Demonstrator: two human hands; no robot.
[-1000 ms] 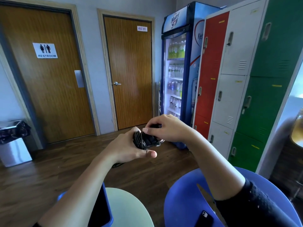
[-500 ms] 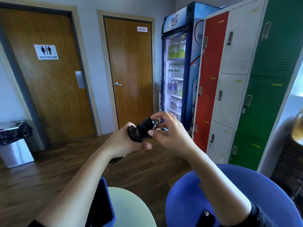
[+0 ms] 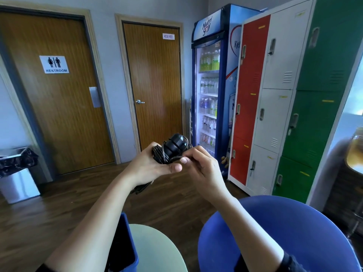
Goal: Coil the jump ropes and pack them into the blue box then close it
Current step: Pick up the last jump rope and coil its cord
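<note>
My left hand [image 3: 149, 169] clamps the jump rope [image 3: 170, 150] bundle; right fingers [image 3: 189, 157] pinch its cord. Coiling nearly finished, packing undone; blue box [image 3: 125, 250] below, open.

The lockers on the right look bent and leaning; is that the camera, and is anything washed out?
Head view: the wide lens bows the lockers and doors; daylight at the right edge blows out to pale glare; the hands and coiled jump rope stay fairly sharp.

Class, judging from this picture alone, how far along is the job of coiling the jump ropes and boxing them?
Mostly coiled: the left hand grips the jump rope bundle. In hand: the right hand pinches its cord. Left: packing it into the blue box below, then closing.
</note>
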